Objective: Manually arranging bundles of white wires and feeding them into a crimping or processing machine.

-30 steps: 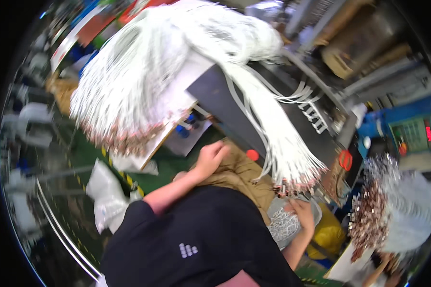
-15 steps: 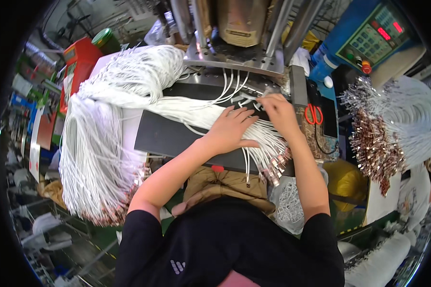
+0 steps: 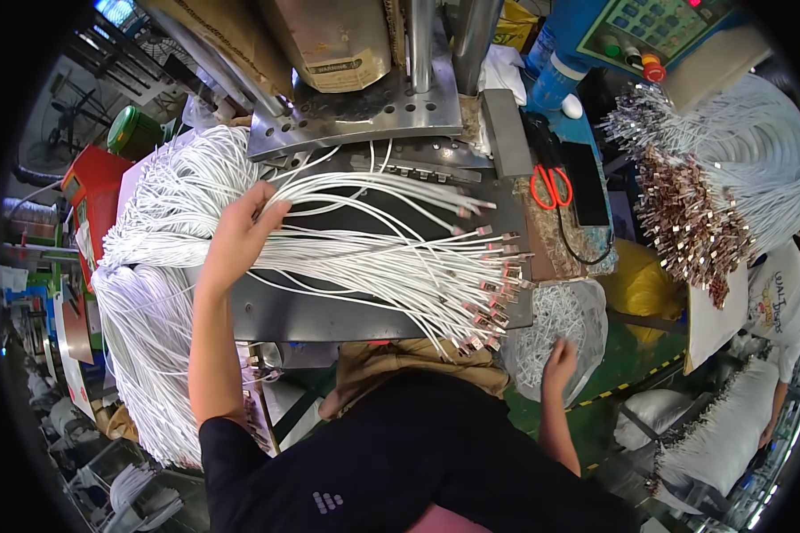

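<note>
My left hand (image 3: 243,233) is closed around a few white cables (image 3: 347,182) and lifts them above the rest. Their connector ends reach right, across the black worktop (image 3: 320,322). Below them a thick bundle of white cables (image 3: 356,251) lies spread, with metal-and-brown USB-type plugs (image 3: 493,306) fanned at its right end. My right hand (image 3: 559,364) is down beyond the worktop's near right edge, over a clear plastic bag (image 3: 591,342) of small white pieces (image 3: 542,333). Its fingers are drawn together, and whatever they hold is too small to make out.
A steel press (image 3: 364,115) stands behind the worktop, with a control panel (image 3: 653,35) at the far right. Red-handled scissors (image 3: 551,188) lie right of the worktop. More cable bundles hang left (image 3: 147,355) and right (image 3: 756,169). Another person (image 3: 778,306) is at the right.
My right hand has gone from the cables at the press down to the bag. My left hand has moved left and now grips several raised cables. The view has shifted too.
</note>
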The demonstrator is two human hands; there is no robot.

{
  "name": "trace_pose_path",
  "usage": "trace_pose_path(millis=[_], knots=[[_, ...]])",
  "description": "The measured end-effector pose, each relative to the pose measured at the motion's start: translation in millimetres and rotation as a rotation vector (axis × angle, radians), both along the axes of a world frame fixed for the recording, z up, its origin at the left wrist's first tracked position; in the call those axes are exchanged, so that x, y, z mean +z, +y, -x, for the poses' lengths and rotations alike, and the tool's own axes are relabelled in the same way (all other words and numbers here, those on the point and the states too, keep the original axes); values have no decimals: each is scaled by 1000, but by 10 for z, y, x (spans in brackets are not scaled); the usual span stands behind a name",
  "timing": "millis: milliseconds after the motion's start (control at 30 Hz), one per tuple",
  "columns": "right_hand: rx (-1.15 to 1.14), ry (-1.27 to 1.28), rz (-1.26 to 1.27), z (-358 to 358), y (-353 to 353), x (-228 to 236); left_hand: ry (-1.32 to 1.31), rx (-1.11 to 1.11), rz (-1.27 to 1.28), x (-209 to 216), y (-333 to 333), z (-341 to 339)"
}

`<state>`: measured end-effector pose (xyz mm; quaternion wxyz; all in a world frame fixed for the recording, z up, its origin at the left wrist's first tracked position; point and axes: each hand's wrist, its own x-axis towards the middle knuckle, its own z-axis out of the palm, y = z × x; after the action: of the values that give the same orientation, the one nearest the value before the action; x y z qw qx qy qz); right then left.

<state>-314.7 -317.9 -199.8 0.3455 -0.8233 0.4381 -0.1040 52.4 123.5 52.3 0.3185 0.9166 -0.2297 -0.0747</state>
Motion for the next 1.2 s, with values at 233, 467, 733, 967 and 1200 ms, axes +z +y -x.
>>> trace_pose_path(millis=[233,467,733,967,1200], knots=[[1087,-614,385,-2398,1326,2603,6,-322,-92,6,-905,435],[1335,1,646,-2913,1168,2845,158,-42,138,-107,-246,196],[1121,-238,332,-2879,899,2023,92,266,80,-119,-281,144],[1141,-148,566,-2786,788,2152,-139,-300,-74,-356,-508,198],[1257,-242,385,-2790,1156,2087,-301,-182,-1,-345,-479,110]])
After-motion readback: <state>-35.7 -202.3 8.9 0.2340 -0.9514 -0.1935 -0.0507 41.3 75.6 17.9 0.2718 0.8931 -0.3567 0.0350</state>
